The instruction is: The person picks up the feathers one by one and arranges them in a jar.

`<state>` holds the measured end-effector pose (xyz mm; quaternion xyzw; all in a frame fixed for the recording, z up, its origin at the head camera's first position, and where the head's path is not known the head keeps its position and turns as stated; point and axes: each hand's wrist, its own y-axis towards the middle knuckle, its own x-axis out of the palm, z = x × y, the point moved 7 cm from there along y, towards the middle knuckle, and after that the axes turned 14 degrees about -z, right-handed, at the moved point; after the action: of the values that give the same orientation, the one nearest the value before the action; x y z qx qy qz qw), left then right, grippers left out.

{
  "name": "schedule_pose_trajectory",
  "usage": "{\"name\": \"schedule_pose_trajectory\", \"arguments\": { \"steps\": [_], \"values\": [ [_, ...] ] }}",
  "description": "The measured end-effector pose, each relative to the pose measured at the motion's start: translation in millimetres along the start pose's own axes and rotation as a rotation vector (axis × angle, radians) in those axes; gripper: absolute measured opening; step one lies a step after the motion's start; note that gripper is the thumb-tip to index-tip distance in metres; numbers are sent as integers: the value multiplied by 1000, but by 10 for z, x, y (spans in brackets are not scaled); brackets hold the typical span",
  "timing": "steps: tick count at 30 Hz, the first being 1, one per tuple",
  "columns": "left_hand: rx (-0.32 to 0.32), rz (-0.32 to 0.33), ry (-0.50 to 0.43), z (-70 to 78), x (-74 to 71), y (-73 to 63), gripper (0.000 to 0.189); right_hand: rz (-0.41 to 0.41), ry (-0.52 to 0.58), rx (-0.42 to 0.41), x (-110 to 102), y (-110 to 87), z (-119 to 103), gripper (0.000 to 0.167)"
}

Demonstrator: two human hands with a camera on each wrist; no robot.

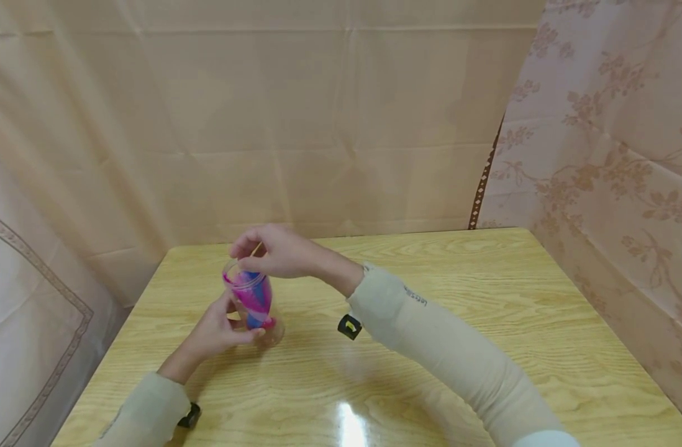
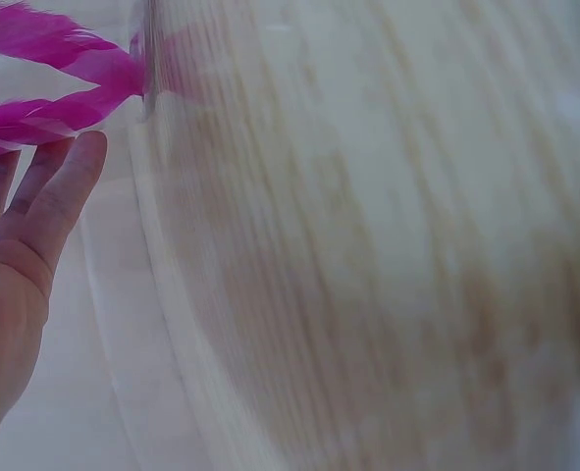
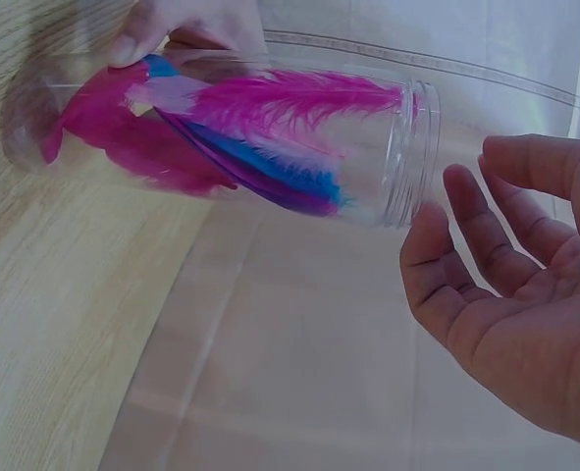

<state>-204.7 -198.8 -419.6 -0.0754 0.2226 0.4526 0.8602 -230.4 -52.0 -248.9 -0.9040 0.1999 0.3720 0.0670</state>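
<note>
A clear jar [image 1: 279, 329], its mouth uncovered, stands on the table at the left. Pink feathers [image 3: 172, 162] and a blue-and-purple feather [image 3: 270, 167] lie inside it. My left hand [image 1: 220, 326] grips the side of the jar, thumb on the near side and fingers round the far side. Straight fingertips of that hand [image 2: 25, 265] show against the jar in the left wrist view. Over the jar's mouth is my right hand [image 1: 279, 251], with nothing in it. The right wrist view shows its relaxed, bent fingers [image 3: 432, 265] beside the threaded rim [image 3: 422, 147].
The wood-grain table [image 1: 458, 310] extends to the right of the jar. A beige curtain [image 1: 263, 124] hangs behind its back edge, a floral cloth [image 1: 615, 155] on the right and a pale cloth [image 1: 28, 298] on the left. Both forearms wear sleeves with black wrist devices [image 1: 350, 326].
</note>
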Motion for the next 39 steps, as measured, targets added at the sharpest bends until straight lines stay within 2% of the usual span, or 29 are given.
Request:
{"name": "schedule_pose_trajectory", "arguments": {
  "steps": [15,20,24,28,32,35,36,39],
  "values": [
    [15,-22,11,36,13,54,88,43,-47,54,-111,-207,204,22],
    [5,-35,79,95,-5,67,92,49,-60,88,-167,-343,324,29],
    [1,-30,129,157,-55,61,99,83,-59,120,-259,-531,449,34],
    [46,13,198,252,-153,13,98,126,-72,141,-387,-796,563,37],
    [169,86,275,396,-280,-60,82,172,-115,176,-528,-1111,669,39],
    [239,144,330,497,-374,-119,70,196,-157,226,-608,-1345,789,41],
    [253,163,358,520,-403,-134,67,203,-178,246,-629,-1418,834,42],
    [233,221,466,568,-494,-179,57,227,-246,284,-677,-1628,946,43]
  ]
}}
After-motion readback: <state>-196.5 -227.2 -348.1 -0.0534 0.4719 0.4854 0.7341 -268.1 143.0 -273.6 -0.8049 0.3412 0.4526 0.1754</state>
